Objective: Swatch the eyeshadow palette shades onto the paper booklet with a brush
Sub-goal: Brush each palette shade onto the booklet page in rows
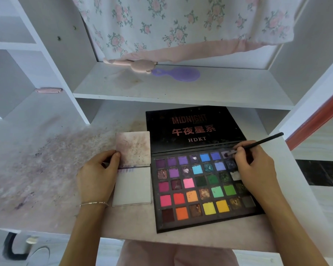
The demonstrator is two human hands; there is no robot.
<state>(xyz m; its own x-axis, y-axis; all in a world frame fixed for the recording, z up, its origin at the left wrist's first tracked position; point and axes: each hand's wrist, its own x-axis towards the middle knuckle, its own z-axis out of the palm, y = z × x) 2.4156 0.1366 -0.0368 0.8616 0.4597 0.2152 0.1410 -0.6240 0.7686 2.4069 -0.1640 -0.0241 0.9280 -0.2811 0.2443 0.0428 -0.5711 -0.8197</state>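
Purple powder is the load now: the right hand (256,167) pinches the brush (258,144), its tip in a top-row pan of the palette (206,189). Better to dab lightly and take little powder. The left hand (98,175) grips the booklet (133,189), just left of the palette, and should keep it flat.

Right hand (255,166) pinches a brush (258,144), tip in a top-row pan of the open palette (204,189); left hand (98,175) holds the booklet (133,166) on the counter (46,169).
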